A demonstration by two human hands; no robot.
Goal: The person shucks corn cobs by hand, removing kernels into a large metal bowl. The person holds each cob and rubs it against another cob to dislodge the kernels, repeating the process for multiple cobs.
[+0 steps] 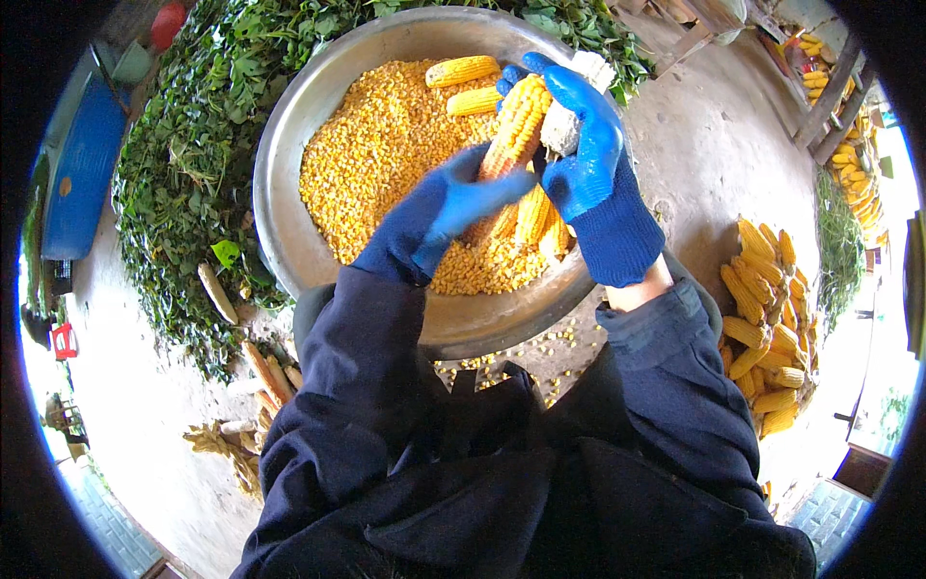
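Blue-coated work gloves cover both hands above a wide metal basin (278, 181). My left hand (459, 206), slightly blurred, is around the lower part of an ear of yellow corn (522, 108). That lower part looks reddish, with fewer kernels. My right hand (589, 148) grips a whitish, rough piece, apparently a bare corn cob (561, 130), against the ear's side. Loose corn kernels (376, 145) fill much of the basin. Two ears of corn (463, 71) lie at its far side, and several more ears (533, 213) lie on the kernels below my hands, partly hidden.
Leafy green vines (188, 159) are heaped left of and behind the basin. Stripped cobs (268, 376) and dry husks (231, 452) lie at the left. A pile of corn ears (767, 318) is on the concrete floor at the right. Spilled kernels (557, 354) dot the floor in front.
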